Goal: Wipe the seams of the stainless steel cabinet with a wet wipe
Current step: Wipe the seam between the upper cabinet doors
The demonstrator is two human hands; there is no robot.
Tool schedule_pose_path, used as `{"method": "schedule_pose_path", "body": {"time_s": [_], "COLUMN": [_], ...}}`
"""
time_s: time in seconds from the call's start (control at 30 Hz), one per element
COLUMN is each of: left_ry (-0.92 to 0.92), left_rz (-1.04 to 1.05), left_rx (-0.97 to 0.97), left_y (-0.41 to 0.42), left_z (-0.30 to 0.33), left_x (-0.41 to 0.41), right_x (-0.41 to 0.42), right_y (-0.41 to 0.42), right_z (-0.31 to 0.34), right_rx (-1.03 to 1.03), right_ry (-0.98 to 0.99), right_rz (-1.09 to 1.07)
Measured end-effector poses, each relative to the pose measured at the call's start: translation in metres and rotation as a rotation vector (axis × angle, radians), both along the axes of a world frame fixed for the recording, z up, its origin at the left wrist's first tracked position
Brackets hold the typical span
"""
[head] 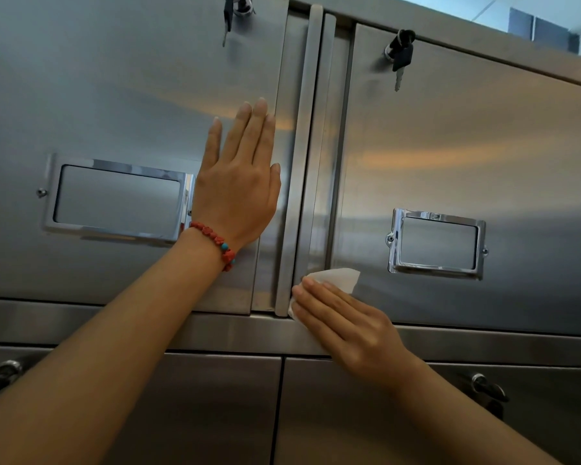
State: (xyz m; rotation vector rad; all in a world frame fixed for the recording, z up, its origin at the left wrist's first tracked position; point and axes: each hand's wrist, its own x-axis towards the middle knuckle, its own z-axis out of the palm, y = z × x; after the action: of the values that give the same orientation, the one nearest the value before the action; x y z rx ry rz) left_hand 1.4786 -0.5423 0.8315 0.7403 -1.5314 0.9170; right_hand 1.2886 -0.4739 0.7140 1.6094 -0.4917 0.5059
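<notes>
The stainless steel cabinet (483, 135) fills the view, with two upper doors split by a vertical seam (311, 146) with raised strips. My left hand (239, 182) lies flat and open against the left door, fingers pointing up, a red bead bracelet on the wrist. My right hand (342, 325) presses a white wet wipe (337, 278) onto the bottom end of the vertical seam, where it meets the horizontal rail (114, 325). Part of the wipe is hidden under my fingers.
Each upper door has a chrome label frame (114, 198) (436, 245) and a lock with a hanging black key (399, 55) (228, 15). Two lower doors sit below the rail, with locks at the left (9, 367) and the right (483, 385).
</notes>
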Motion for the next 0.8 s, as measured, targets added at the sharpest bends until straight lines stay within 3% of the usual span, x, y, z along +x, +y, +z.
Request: {"method": "schedule_pose_path", "body": {"time_s": [0.63, 0.8], "left_ry": [-0.003, 0.000], "left_rz": [-0.013, -0.014], "left_rx": [-0.015, -0.013], "left_y": [0.000, -0.001], "left_z": [-0.001, 0.000], "left_x": [-0.001, -0.001], "right_x": [0.007, 0.011], "right_y": [-0.001, -0.002], "right_z": [0.079, 0.071], "right_rx": [-0.024, -0.031], "right_ry": [-0.127, -0.156], "right_rz": [0.006, 0.015]}}
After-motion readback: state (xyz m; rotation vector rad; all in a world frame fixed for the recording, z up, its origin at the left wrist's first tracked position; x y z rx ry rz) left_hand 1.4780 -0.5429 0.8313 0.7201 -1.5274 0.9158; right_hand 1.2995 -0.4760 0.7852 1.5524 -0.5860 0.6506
